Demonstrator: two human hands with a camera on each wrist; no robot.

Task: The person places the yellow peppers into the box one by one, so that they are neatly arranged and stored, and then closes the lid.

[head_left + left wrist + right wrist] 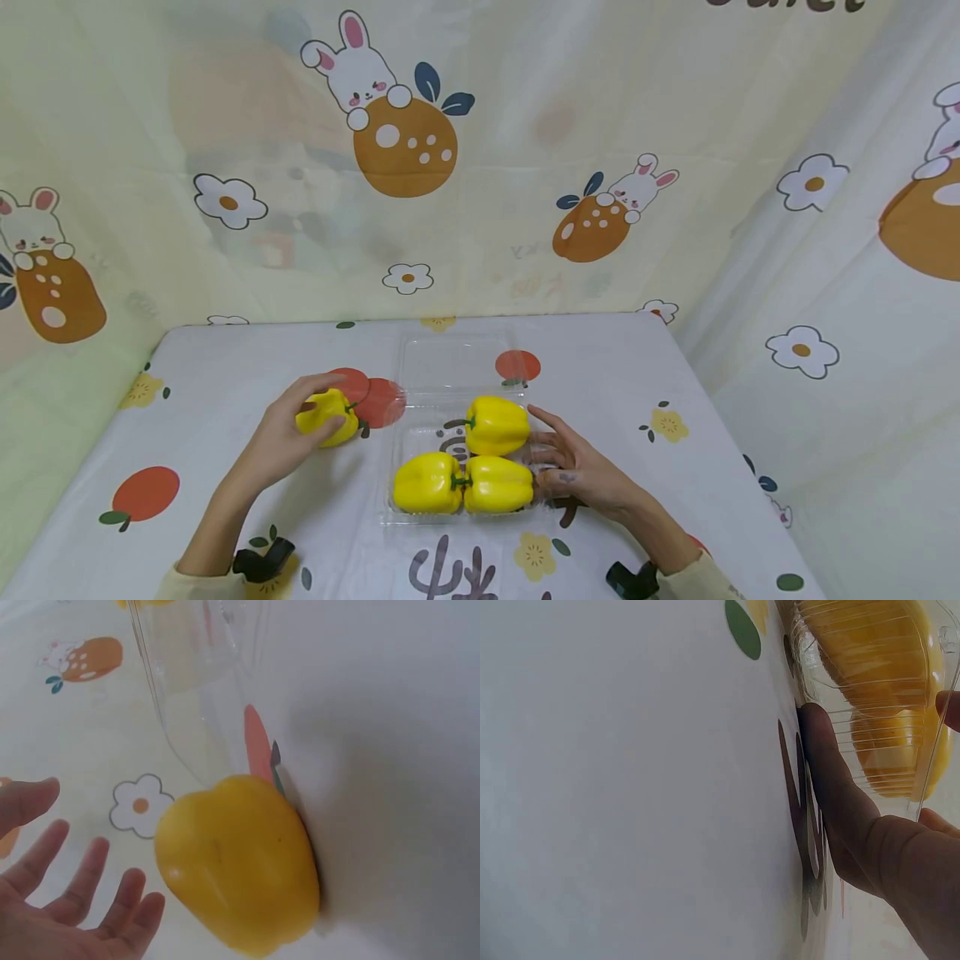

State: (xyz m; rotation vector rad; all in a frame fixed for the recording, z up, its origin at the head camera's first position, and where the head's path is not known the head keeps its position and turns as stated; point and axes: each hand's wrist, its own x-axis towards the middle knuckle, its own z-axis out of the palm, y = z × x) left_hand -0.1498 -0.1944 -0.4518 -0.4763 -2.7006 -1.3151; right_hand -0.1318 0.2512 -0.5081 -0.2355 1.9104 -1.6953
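Observation:
A clear plastic clamshell container [386, 508] lies with its lid [450, 358] folded back. Three yellow bell peppers sit in the tray: one at the upper right [498, 425], one at the lower left [427, 483], one at the lower right [498, 484]. My right hand [581, 467] holds the tray's right side, its thumb low by the ribbed wall [881, 742] and a fingertip near the rim. To the left of the tray, my left hand [288, 433] reaches over another yellow bell pepper [240, 862] on the table. The left wrist view shows these fingers spread, apart from the pepper.
A white cloth [637, 375] printed with fruit and flowers covers the table. Behind it hangs a rabbit-print curtain [487, 208], with more curtain [825, 275] at the right side. A black strap [264, 560] sits on the left wrist, another [632, 581] on the right.

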